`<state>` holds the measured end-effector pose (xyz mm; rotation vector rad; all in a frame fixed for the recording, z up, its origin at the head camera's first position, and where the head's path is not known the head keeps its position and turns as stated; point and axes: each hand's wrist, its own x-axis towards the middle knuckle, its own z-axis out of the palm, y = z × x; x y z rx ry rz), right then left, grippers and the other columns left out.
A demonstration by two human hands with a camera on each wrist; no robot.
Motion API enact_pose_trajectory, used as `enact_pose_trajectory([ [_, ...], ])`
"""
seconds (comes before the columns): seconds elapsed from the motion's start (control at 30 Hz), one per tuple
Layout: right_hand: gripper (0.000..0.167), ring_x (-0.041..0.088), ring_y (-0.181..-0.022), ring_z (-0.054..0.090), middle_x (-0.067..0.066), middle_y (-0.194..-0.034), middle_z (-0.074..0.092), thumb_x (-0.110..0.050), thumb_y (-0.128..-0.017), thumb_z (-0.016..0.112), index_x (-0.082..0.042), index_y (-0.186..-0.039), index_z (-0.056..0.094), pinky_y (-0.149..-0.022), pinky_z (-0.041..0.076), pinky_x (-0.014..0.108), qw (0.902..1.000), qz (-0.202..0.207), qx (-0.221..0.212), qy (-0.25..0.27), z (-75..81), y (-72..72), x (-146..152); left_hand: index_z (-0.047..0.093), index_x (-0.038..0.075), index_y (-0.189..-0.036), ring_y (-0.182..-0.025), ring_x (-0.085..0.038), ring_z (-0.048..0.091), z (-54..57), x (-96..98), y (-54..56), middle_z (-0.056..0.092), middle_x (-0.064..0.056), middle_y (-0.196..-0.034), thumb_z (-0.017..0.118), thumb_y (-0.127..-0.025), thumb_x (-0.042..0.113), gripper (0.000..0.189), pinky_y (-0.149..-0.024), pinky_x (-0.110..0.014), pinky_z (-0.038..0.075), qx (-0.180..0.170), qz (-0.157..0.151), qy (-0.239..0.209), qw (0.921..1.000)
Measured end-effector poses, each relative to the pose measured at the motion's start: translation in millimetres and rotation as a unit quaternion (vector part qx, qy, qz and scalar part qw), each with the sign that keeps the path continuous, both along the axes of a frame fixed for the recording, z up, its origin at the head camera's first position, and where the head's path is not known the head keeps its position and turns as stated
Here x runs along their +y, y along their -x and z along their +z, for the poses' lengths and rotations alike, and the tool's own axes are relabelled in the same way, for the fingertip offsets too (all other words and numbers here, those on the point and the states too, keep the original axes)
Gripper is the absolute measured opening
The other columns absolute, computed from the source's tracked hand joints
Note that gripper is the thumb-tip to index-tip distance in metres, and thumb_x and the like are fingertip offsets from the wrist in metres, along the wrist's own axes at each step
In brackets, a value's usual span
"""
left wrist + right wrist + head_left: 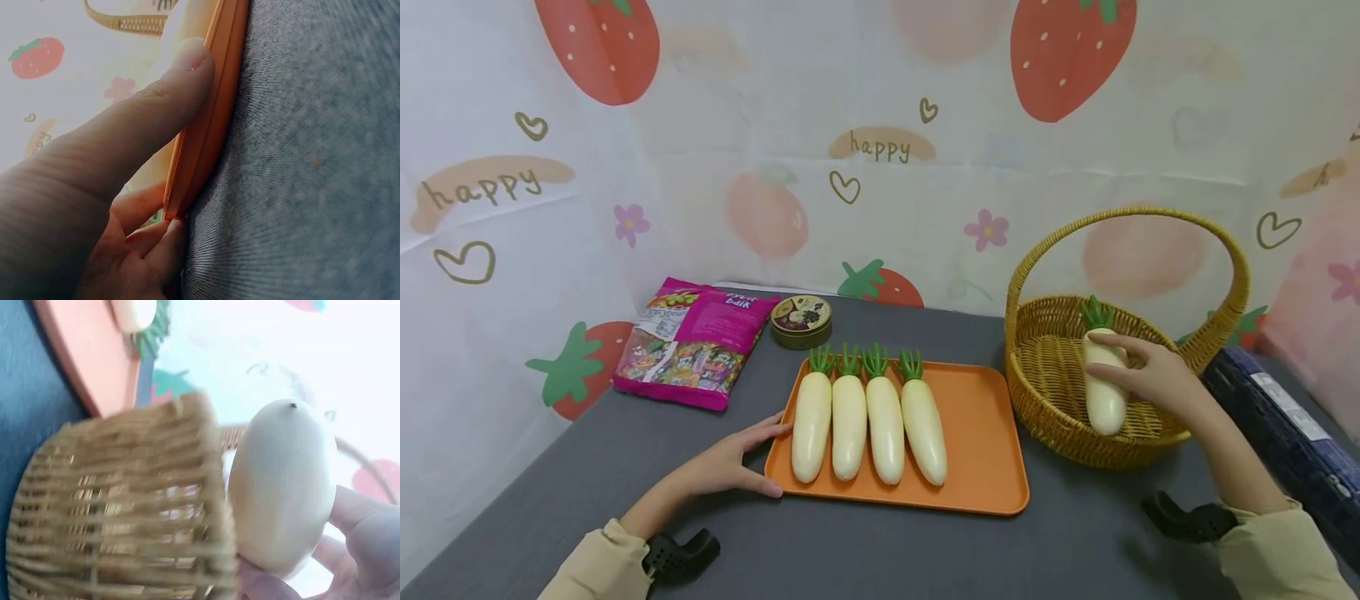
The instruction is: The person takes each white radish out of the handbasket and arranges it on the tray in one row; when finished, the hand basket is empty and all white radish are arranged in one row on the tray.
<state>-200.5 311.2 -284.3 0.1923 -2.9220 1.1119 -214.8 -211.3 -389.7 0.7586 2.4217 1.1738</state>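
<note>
My right hand (1157, 379) grips a white radish (1106, 392) with a green leafy top, held upright over the wicker basket (1052, 412). In the right wrist view, the blunt white end of the radish (281, 487) shows beside the basket's woven wall (125, 506). Several more white radishes (886, 429) lie side by side on the left part of an orange tray (981, 433), leaves pointing away. At the tray's left front corner, my left hand (730, 458) holds the rim between thumb and fingers. The left wrist view shows the thumb (181, 81) against the tray's edge (209, 119).
A pink candy bag (696, 342) and a round tin (801, 321) stand at the back left. The basket's tall handle (1131, 212) arches over it. A dark blue case (1285, 433) lies to the basket's right. A printed cloth (865, 225) hangs behind the dark grey table (880, 550).
</note>
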Motion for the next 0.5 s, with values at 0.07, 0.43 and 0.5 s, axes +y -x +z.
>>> enact_pose_trajectory([
  [0.07, 0.067, 0.028, -0.079, 0.056, 0.033, -0.129, 0.03, -0.042, -0.085, 0.059, -0.008, -0.138, 0.036, -0.055, 0.048, 0.033, 1.0, 0.001, 0.003, -0.005, 3.4, -5.3, -6.6, 0.036, -0.001, -0.135, -0.128, -0.041, 0.013, -0.3, 0.2, -0.6, 0.018, -0.025, -0.142, 0.075, -0.073, 0.029, 0.079, -0.097, -0.059, 0.014, -0.002, 0.002, 0.003, 1.0],
  [0.43, 0.057, 0.026, -0.081, 0.059, 0.024, -0.13, 0.036, -0.035, -0.085, 0.06, -0.013, -0.135, 0.042, -0.055, 0.048, 0.035, 0.9974, 0.066, 0.023, 0.021, 12.7, -25.4, -51.2, 0.036, -0.001, -0.135, -0.129, -0.041, 0.012, 0.8, 0.6, -1.9, 0.018, -0.024, -0.142, 0.075, -0.073, 0.028, 0.079, -0.097, -0.059, 0.014, -0.004, 0.008, 0.005, 1.0],
  [0.5, 0.057, 0.024, -0.074, 0.059, 0.022, -0.128, 0.038, -0.035, -0.085, 0.061, -0.013, -0.134, 0.044, -0.053, 0.047, 0.034, 0.9968, 0.071, 0.024, 0.026, 11.6, -25.0, -60.3, 0.035, 0.0, -0.136, -0.129, -0.04, 0.012, 1.3, 0.8, -1.6, 0.017, -0.024, -0.143, 0.075, -0.073, 0.028, 0.08, -0.097, -0.058, 0.014, -0.004, 0.008, 0.004, 1.0],
])
